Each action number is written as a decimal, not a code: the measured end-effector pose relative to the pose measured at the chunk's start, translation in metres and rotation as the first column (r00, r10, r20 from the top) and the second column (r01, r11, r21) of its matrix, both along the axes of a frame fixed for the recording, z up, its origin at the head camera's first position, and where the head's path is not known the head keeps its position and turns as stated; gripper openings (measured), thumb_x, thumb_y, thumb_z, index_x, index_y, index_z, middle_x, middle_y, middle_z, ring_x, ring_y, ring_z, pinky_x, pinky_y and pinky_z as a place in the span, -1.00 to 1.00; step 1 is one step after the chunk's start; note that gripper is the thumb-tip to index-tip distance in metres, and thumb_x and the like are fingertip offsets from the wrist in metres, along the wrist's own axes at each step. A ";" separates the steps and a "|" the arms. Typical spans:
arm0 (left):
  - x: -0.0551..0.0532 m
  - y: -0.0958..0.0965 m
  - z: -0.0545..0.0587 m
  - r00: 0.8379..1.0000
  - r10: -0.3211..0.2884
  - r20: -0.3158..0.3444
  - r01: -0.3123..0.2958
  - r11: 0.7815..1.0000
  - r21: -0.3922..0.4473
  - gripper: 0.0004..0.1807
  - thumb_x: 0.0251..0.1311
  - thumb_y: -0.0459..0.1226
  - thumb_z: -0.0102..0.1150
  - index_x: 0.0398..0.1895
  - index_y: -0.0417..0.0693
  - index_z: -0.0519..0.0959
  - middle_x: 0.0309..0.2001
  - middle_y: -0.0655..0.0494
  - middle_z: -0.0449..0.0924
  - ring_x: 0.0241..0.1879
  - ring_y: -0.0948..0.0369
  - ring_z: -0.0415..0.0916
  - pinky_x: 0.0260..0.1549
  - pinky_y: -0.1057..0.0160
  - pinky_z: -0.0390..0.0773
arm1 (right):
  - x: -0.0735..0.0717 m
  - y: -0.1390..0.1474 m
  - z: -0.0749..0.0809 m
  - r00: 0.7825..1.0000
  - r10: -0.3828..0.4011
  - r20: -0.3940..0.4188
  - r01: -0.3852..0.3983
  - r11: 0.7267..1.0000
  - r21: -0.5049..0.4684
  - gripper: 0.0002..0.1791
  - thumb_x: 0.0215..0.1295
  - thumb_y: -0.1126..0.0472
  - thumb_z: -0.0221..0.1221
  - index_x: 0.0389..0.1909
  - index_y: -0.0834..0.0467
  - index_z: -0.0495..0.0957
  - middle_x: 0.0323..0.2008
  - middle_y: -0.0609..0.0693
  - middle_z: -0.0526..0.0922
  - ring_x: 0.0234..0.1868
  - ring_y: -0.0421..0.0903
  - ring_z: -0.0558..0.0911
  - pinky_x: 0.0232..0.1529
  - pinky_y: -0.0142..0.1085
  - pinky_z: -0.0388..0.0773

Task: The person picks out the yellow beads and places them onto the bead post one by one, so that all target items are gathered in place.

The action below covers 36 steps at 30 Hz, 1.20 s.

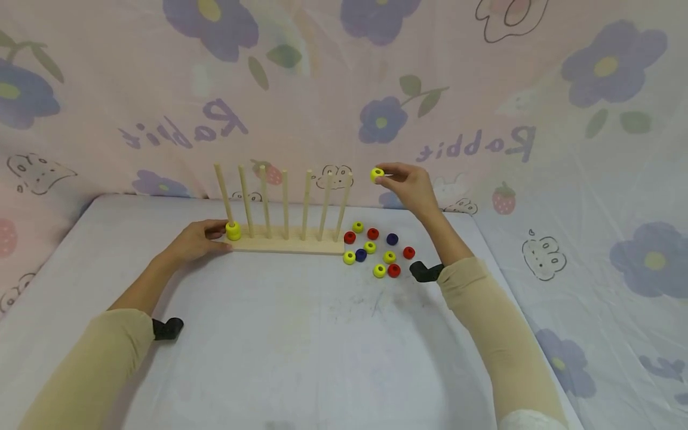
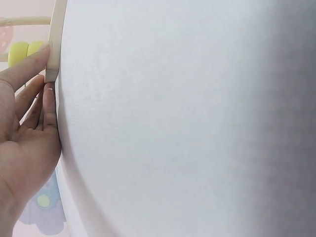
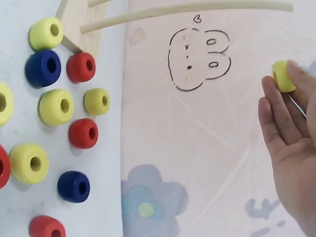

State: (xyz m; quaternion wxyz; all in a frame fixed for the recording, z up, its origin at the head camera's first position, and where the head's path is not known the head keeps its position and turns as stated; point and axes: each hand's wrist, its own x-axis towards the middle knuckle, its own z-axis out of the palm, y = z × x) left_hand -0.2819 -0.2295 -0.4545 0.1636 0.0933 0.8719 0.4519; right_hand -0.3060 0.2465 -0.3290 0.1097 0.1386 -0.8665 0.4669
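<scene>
A wooden peg rack (image 1: 290, 246) stands on the table, several upright pegs along its base. Two yellow beads (image 1: 233, 235) are stacked at the bottom of its leftmost peg. My left hand (image 1: 196, 242) holds the left end of the base, thumb at the front edge, close to those beads; the left wrist view shows its fingers against the board's end (image 2: 53, 69). Up in the air, right of the rightmost peg, my right hand (image 1: 411, 185) pinches a yellow bead (image 1: 374, 177) between thumb and fingertips. The right wrist view also shows this yellow bead (image 3: 283, 81), apart from any peg.
Loose beads lie on the table just right of the rack, among them a red bead (image 1: 395, 271), a dark blue bead (image 1: 392, 239) and a yellow bead (image 1: 349, 258). Some sit against the base's right end. A patterned cloth (image 1: 322, 107) hangs behind the white table (image 1: 258, 346).
</scene>
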 end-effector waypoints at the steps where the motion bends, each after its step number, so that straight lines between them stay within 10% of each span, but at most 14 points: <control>1: 0.000 0.000 0.000 1.000 0.003 0.004 -0.003 1.000 -0.003 -0.10 0.18 -0.22 0.40 0.49 -0.31 0.15 0.41 -0.35 0.22 0.36 -0.20 0.25 0.39 -0.10 0.24 | 0.000 -0.002 0.002 1.000 0.005 0.000 -0.005 1.000 0.004 -0.60 0.25 0.06 0.37 0.08 0.09 0.67 -0.01 0.01 0.72 -0.09 -0.11 0.72 0.00 -0.30 0.65; 36: -0.003 -0.001 -0.002 1.000 -0.004 0.016 0.004 1.000 0.017 -0.08 0.18 -0.20 0.41 0.51 -0.27 0.13 0.43 -0.32 0.21 0.39 -0.18 0.22 0.40 -0.08 0.23 | -0.010 -0.088 0.061 0.971 0.237 -0.036 -0.235 0.971 0.039 -0.65 0.26 0.20 0.36 0.06 0.15 0.67 -0.10 0.02 0.75 -0.13 -0.16 0.72 -0.04 -0.34 0.66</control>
